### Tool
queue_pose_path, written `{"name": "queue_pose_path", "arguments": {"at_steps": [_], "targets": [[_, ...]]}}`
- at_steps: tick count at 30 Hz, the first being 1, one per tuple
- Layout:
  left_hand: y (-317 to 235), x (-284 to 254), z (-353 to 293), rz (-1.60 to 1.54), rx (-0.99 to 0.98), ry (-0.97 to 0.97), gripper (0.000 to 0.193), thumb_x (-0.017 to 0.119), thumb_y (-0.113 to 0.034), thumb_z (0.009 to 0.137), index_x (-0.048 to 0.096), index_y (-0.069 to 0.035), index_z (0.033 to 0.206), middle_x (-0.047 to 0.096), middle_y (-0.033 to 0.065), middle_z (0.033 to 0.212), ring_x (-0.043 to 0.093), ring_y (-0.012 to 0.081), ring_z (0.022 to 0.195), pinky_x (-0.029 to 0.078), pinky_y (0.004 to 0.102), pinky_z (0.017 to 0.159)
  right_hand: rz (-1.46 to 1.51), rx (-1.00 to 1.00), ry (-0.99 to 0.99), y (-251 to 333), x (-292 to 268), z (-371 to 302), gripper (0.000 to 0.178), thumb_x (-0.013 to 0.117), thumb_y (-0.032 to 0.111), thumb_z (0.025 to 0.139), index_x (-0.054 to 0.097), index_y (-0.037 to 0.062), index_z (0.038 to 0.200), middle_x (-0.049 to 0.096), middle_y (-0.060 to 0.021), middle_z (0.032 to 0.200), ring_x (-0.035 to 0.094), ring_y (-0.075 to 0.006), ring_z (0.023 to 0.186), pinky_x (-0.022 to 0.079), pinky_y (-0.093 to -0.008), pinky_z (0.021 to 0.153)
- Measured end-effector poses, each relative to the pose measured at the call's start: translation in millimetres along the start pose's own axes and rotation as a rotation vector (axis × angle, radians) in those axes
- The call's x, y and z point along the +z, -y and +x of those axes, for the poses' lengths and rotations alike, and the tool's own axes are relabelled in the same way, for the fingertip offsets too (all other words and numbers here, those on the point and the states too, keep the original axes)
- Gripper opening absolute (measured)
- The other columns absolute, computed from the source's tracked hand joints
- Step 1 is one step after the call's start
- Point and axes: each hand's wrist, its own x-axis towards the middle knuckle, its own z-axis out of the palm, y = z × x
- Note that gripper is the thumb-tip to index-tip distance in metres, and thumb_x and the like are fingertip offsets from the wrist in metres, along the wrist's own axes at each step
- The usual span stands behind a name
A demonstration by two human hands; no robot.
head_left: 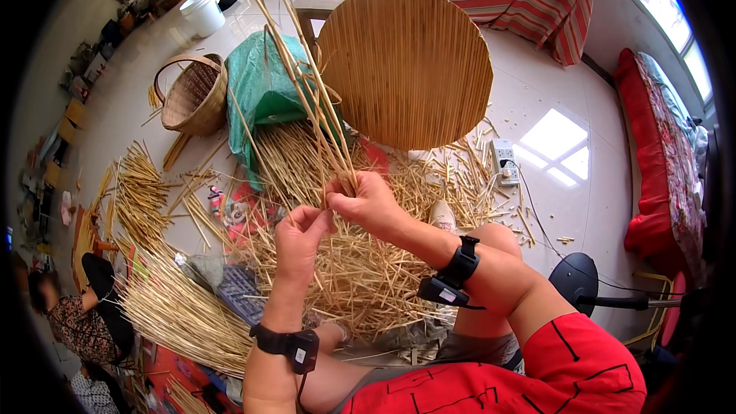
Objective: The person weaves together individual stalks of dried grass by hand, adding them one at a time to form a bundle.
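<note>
A thin bundle of long, pale straw stalks (316,100) rises from my right hand (368,203) toward the top of the view. The fingers of that hand are wrapped round the stalks near their lower end. Just to its left, my left hand (297,241) is closed in a pinch, thumb against forefinger, close beside the stalk ends. What lies between those fingertips is too small to make out. Beneath both hands spreads a loose heap of cut straw pieces (345,284).
A round slatted board (406,69) stands beyond my hands. Left of it are a green woven sack (261,69), a wicker basket (195,96) and a white bucket (202,14). A long straw bundle (184,307) lies at left. A power strip (504,161) sits right. Other people are at far left.
</note>
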Motion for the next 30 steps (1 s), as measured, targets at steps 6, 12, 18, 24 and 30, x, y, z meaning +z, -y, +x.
{"name": "queue_pose_path", "arguments": {"at_steps": [6, 12, 18, 24, 30], "targets": [[4, -1, 2, 0.035, 0.05, -0.016, 0.009, 0.063, -0.007, 0.086, 0.06, -0.001, 0.081, 0.063, 0.0023, 0.073, 0.057, 0.0064, 0.068, 0.044, 0.02, 0.065, 0.027, 0.039, -0.112, 2, 3, -2, 0.01, 0.059, 0.009, 0.078, 0.062, -0.0013, 0.079, 0.061, -0.0009, 0.067, 0.051, -0.0052, 0.059, 0.04, -0.0221, 0.051], [13, -2, 3, 0.136, 0.12, -0.041, 0.01, 0.065, -0.008, 0.084, 0.06, 0.0, 0.08, 0.064, 0.0022, 0.073, 0.058, 0.0064, 0.066, 0.046, 0.0198, 0.064, -0.071, -0.032, -0.105, -1, 1, 0, 0.011, 0.059, 0.009, 0.076, 0.062, -0.0018, 0.076, 0.059, -0.0003, 0.064, 0.051, -0.0045, 0.058, 0.039, -0.0224, 0.049], [7, -1, 0, 0.112, 0.092, -0.014, 0.009, 0.064, -0.007, 0.085, 0.061, 0.0, 0.083, 0.064, 0.0025, 0.073, 0.058, 0.0065, 0.067, 0.046, 0.0192, 0.064, -0.001, 0.003, -0.089, 1, 1, 0, 0.009, 0.058, 0.008, 0.075, 0.061, -0.0005, 0.073, 0.057, 0.0003, 0.062, 0.049, -0.0053, 0.054, 0.038, -0.0228, 0.047], [-3, -6, 0, -0.056, -0.066, 0.084, 0.007, 0.062, -0.006, 0.086, 0.06, 0.0, 0.085, 0.064, 0.0031, 0.074, 0.058, 0.0076, 0.067, 0.046, 0.0197, 0.065, 0.219, 0.11, -0.03, -2, -4, 0, 0.008, 0.059, 0.009, 0.076, 0.061, 0.0019, 0.074, 0.054, 0.0015, 0.06, 0.044, -0.0051, 0.05, 0.033, -0.0221, 0.045], [5, -4, 2, 0.008, 0.065, 0.027, 0.007, 0.062, -0.006, 0.086, 0.059, 0.0, 0.083, 0.063, 0.0025, 0.074, 0.058, 0.0077, 0.068, 0.046, 0.0202, 0.066, 0.078, 0.119, -0.019, 4, 1, -1, 0.007, 0.059, 0.01, 0.076, 0.061, 0.0032, 0.076, 0.054, 0.0026, 0.061, 0.043, -0.0044, 0.051, 0.032, -0.0216, 0.045]]}}
